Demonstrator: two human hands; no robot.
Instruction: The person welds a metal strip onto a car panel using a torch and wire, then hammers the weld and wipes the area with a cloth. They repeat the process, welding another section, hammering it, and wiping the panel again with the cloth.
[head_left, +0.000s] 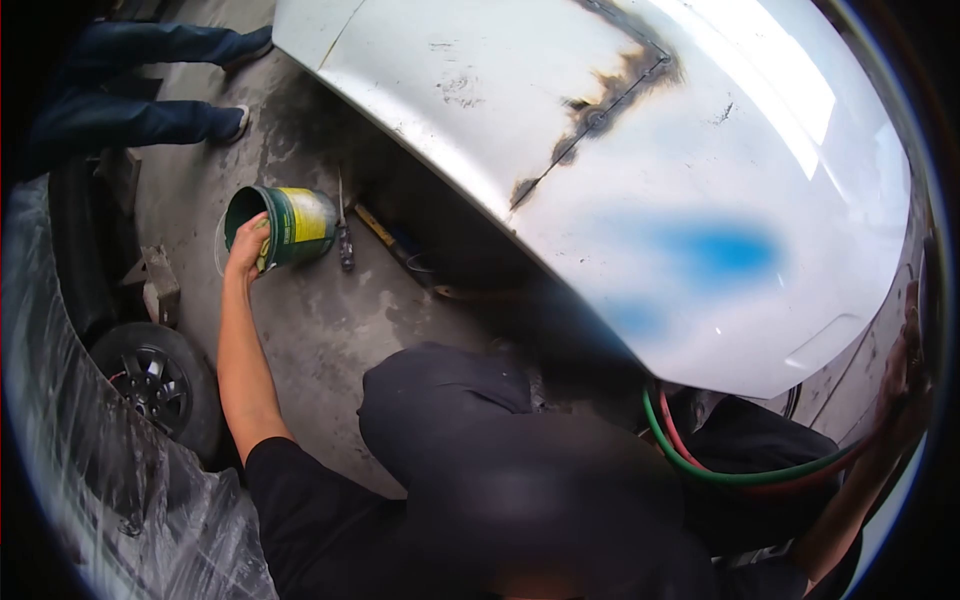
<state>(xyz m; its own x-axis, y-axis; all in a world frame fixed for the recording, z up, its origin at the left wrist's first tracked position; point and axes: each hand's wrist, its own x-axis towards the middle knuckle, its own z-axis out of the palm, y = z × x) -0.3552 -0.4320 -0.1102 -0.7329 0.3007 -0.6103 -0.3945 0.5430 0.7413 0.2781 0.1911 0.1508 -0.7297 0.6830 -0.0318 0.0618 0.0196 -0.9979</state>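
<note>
On the left side of the head view, my left hand (247, 243) is closed at the rim of a green bucket (314, 226) with a yellow label. Something yellow-green shows beneath its fingers; I cannot make out what it is. At the far right edge my right hand (905, 362) is dim and partly cut off, its fingers appearing stretched out beside the car. The white car panel (470, 130) carries a scorched, welded seam (597, 120) and a blue paint patch (722, 250).
A screwdriver-like tool (346, 245) and a yellow-and-black tool (378, 228) lie beyond the bucket. Green and red hoses (740, 477) run by my leg. A wheel (158, 385) and plastic sheeting (120, 500) are at left. Another person's legs (150, 122) stand at upper left.
</note>
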